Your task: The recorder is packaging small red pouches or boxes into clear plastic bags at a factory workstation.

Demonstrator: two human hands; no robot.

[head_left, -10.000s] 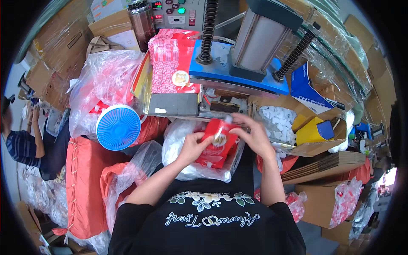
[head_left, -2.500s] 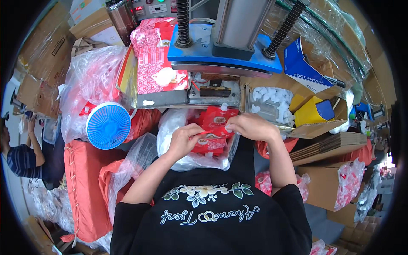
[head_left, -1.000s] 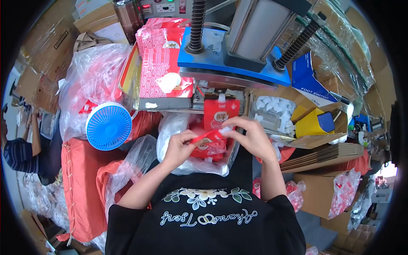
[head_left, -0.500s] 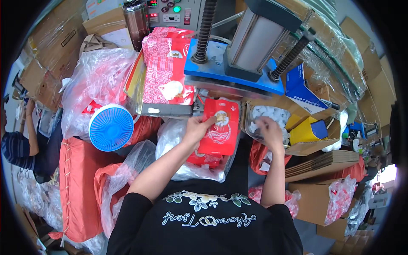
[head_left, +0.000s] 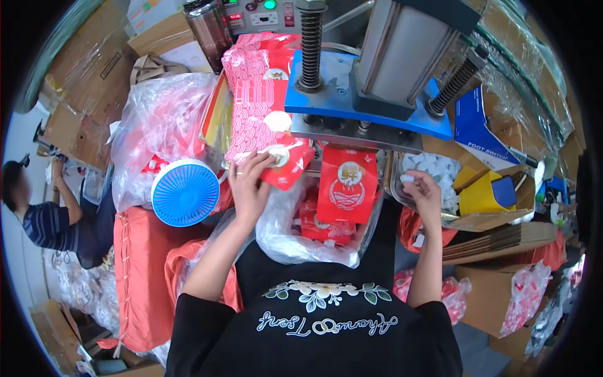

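My left hand [head_left: 250, 190] has its fingers on a red pouch [head_left: 290, 171] at the near end of the pouch pile and appears to pinch it; the fingertips lie over its pale round print. Between the fingers of my right hand [head_left: 423, 193] is a small white piece [head_left: 408, 179], held at the edge of a clear tub of similar white pieces [head_left: 437, 171]. A second red pouch [head_left: 348, 191] hangs flat with its upper edge at the metal press [head_left: 369, 114]; neither hand touches it. Beneath it, more red pouches [head_left: 320, 227] lie in a plastic-lined box.
A pile of pink-patterned pouches [head_left: 254, 116] lies left of the press. A blue fan [head_left: 186, 192] stands beside a plastic bag [head_left: 164, 119]. A yellow holder [head_left: 485, 193] and a blue-white carton [head_left: 482, 135] stand right. Another person [head_left: 47, 217] is at far left.
My left hand has left the pouch at the press and moved left to another pouch by the pile. My right hand has come up from the tub with a white piece. The view has shifted.
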